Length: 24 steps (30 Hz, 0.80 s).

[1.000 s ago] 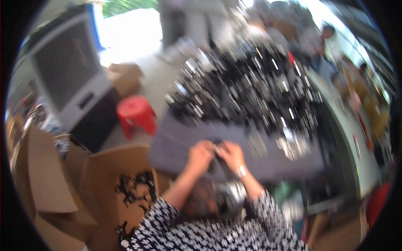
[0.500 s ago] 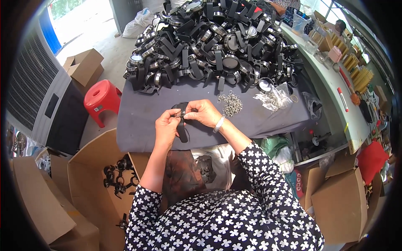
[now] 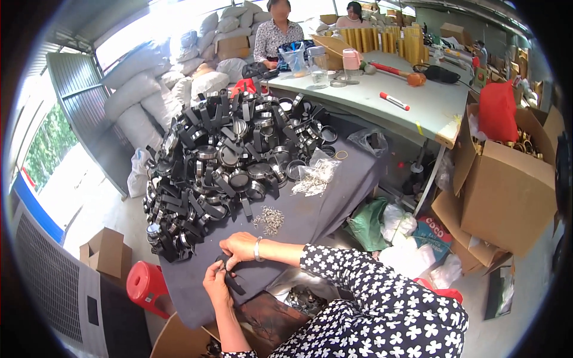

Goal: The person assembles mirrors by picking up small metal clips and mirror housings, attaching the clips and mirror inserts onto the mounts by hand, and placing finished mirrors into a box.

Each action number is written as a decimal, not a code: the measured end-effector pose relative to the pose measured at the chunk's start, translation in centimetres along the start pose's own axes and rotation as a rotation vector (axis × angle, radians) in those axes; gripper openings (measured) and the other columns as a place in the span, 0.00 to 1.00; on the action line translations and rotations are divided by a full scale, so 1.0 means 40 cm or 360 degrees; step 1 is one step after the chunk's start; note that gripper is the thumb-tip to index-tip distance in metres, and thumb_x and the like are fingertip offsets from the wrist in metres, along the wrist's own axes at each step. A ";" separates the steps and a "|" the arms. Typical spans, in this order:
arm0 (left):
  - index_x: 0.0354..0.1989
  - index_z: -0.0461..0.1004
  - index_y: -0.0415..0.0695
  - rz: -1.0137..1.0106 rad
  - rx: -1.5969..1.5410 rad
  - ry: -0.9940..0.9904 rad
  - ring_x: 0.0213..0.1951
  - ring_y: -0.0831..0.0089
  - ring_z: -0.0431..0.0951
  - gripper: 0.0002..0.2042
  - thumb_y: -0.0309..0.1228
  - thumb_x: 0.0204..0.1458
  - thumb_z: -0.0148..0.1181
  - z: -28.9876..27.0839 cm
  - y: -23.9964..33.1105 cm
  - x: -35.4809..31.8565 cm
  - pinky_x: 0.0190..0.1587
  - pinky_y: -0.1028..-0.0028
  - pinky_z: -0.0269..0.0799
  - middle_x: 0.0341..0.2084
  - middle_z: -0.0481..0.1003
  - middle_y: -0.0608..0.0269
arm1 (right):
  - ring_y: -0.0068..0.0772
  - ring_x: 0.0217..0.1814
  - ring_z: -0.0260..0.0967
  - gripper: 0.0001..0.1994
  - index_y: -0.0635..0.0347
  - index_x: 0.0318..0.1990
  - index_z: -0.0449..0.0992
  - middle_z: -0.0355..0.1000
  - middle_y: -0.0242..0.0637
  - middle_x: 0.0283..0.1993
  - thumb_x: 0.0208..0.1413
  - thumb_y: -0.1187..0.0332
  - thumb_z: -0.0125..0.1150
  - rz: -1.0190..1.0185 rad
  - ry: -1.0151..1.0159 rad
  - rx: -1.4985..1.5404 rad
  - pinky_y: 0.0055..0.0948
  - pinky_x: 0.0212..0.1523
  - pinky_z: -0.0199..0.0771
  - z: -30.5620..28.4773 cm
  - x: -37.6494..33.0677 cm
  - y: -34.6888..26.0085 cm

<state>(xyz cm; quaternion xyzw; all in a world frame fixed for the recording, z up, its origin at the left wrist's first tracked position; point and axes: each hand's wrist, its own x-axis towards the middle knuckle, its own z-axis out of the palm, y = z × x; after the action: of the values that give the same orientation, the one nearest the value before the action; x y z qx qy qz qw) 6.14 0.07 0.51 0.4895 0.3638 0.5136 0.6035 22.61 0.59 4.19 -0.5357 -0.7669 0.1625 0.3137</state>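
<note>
Our left hand [image 3: 216,283] and right hand [image 3: 241,246] grip a black part [image 3: 237,288] near the black-and-silver pile [image 3: 227,156] on the bench [image 3: 190,286].

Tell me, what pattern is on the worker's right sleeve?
The right sleeve is black with white, four-petalled flower shapes; it shows best in the head view.

Bare cloth [image 3: 337,200] beside clips [image 3: 271,221], ring heap [image 3: 233,158] ahead

Place: workshop | heaped black-and-metal parts [image 3: 233,170] | pale workbench [image 3: 427,113] | stacked sacks [image 3: 134,92] | open carton [image 3: 507,191]
</note>
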 end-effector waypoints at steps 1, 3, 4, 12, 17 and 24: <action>0.36 0.69 0.35 0.0009 0.0010 -0.0002 0.21 0.73 0.71 0.10 0.17 0.44 0.46 0.001 0.004 0.002 0.24 0.78 0.69 0.27 0.72 0.59 | 0.45 0.25 0.67 0.22 0.59 0.22 0.67 0.67 0.39 0.18 0.24 0.54 0.70 -0.0007 0.0010 0.0005 0.38 0.25 0.62 -0.004 0.008 0.003; 0.35 0.70 0.35 -0.0049 0.0175 -0.0042 0.21 0.73 0.71 0.09 0.18 0.44 0.47 -0.004 0.019 -0.002 0.25 0.77 0.70 0.27 0.72 0.59 | 0.45 0.26 0.67 0.23 0.59 0.22 0.67 0.68 0.38 0.19 0.23 0.53 0.70 -0.0173 -0.0121 -0.0030 0.38 0.25 0.63 -0.005 0.026 0.009; 0.35 0.70 0.35 -0.0052 0.0228 -0.0071 0.21 0.73 0.71 0.09 0.18 0.44 0.47 -0.009 0.028 -0.003 0.25 0.77 0.70 0.27 0.72 0.60 | 0.45 0.25 0.67 0.23 0.58 0.21 0.67 0.68 0.38 0.18 0.23 0.52 0.70 -0.0215 -0.0171 -0.0026 0.38 0.25 0.63 -0.006 0.036 0.006; 0.41 0.65 0.36 -0.0226 0.0372 0.0000 0.16 0.73 0.71 0.12 0.21 0.45 0.50 -0.004 0.068 0.000 0.16 0.79 0.65 0.21 0.72 0.59 | 0.45 0.27 0.68 0.23 0.58 0.21 0.68 0.68 0.40 0.19 0.25 0.48 0.69 -0.0080 -0.0104 -0.0189 0.39 0.26 0.64 0.009 0.046 0.002; 0.39 0.61 0.36 -0.0373 0.0404 0.0226 0.13 0.71 0.70 0.11 0.22 0.46 0.48 0.008 0.075 -0.011 0.15 0.78 0.67 0.19 0.71 0.55 | 0.46 0.33 0.69 0.23 0.59 0.23 0.70 0.71 0.42 0.25 0.26 0.50 0.70 0.0143 -0.0229 -0.0143 0.39 0.31 0.67 -0.002 0.041 -0.017; 0.31 0.66 0.37 -0.0416 0.0335 0.0157 0.13 0.75 0.69 0.04 0.24 0.47 0.50 -0.019 0.063 0.018 0.13 0.76 0.70 0.16 0.69 0.60 | 0.47 0.37 0.70 0.25 0.62 0.29 0.73 0.72 0.46 0.29 0.28 0.50 0.69 0.0229 -0.0196 -0.0287 0.40 0.35 0.68 -0.013 0.023 -0.058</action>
<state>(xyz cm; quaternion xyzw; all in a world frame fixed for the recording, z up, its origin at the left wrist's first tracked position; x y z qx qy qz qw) 4.90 0.91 2.79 0.4727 0.5053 0.4134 0.5920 21.05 0.53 6.22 -0.6042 -0.7559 0.1476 0.2043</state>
